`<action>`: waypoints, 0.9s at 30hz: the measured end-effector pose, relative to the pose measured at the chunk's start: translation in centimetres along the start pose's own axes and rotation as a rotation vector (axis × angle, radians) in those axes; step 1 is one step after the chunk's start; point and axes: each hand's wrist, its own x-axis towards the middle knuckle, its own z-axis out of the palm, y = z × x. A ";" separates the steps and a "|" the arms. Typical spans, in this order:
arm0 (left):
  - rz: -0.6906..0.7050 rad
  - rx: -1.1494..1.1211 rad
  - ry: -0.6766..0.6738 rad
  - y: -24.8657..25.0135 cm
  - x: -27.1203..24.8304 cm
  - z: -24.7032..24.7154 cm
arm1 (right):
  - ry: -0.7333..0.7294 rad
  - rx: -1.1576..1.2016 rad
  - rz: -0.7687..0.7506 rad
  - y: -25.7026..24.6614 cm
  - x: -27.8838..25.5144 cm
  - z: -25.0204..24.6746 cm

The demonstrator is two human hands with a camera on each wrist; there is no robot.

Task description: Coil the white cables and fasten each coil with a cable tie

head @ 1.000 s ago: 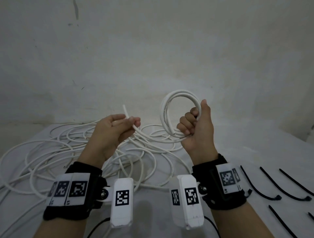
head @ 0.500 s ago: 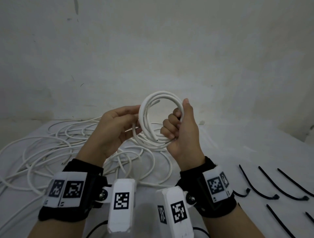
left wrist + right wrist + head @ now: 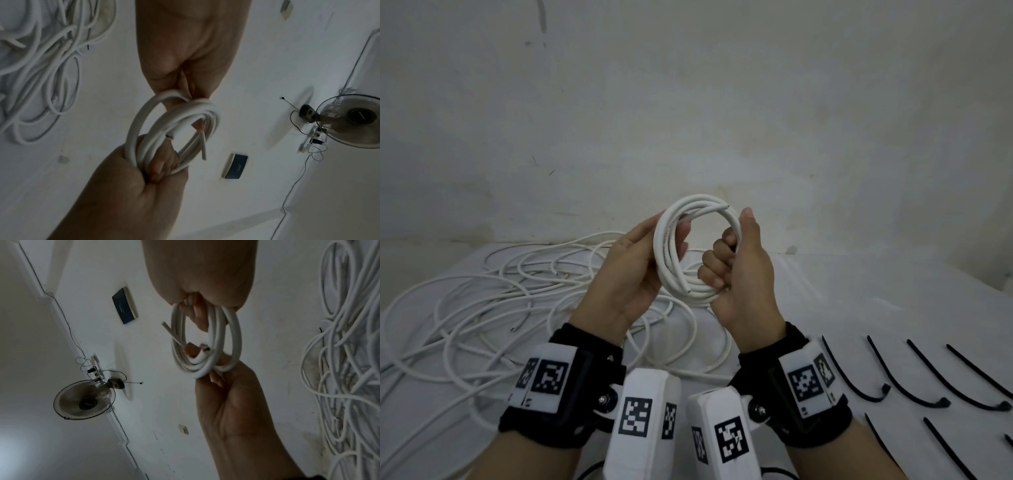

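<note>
Since a second earlier, the left hand [image 3: 631,270] had joined the right hand [image 3: 739,274], both gripping the white cable coil [image 3: 671,270]. Loose cables [image 3: 482,308] lay left, cable ties [image 3: 914,380] right; printing on the coil was unreadable.

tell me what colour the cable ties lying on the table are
Black. The cable ties lie in rows on the white table, clearest in the head view.

Wall fan [image 3: 84,402] with trailing cord, dark rectangular box [image 3: 124,305] mounted on white wall [image 3: 722,120]
</note>
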 end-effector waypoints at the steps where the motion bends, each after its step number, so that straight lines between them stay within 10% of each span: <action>1: -0.032 -0.021 -0.024 -0.1 -0.1 0.1 | 0.007 -0.002 -0.013 0.0 0.0 0.0; 9: -0.354 0.264 -0.263 1.5 -0.4 -2.0 | 0.039 0.004 -0.098 -0.6 0.3 -0.3; 23: -0.017 0.188 -0.289 0.1 0.0 -0.8 | 0.032 -0.183 -0.143 0.5 0.6 -0.5; 27: -0.006 0.192 -0.261 0.1 0.1 -0.8 | -0.026 -0.604 -0.433 -0.2 0.7 -1.0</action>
